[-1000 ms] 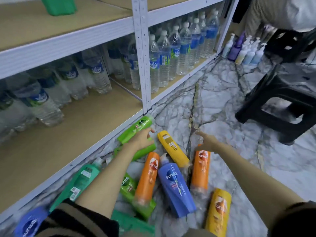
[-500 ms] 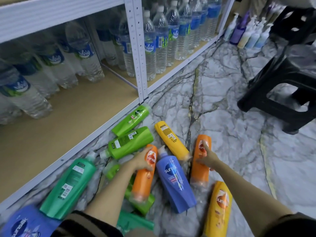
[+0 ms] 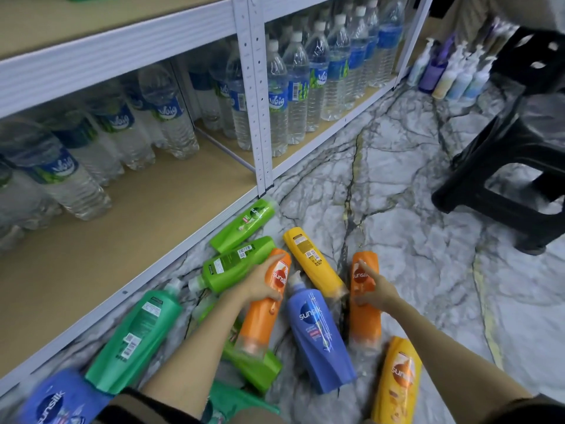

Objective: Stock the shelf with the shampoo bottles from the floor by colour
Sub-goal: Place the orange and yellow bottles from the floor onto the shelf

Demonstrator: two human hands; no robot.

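Low in the middle of the frame, the left hand (image 3: 263, 284) curls around one orange bottle (image 3: 265, 304) and the right hand (image 3: 375, 291) around another orange bottle (image 3: 364, 301) on the floor (image 3: 412, 215); both look rigid, slick and fairly heavy, best gripped mid-body.

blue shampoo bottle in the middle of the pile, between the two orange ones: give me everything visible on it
The blue bottle lies flat on the marbled floor, label up, white pump end pointing toward the shelf, broad base toward the camera. It looks like glossy plastic, with a dark round Sunsilk logo and small print below it. Orange bottles flank it; the yellow bottle lies just past its pump. Neither hand touches it: the left hand and right hand rest on the orange ones.
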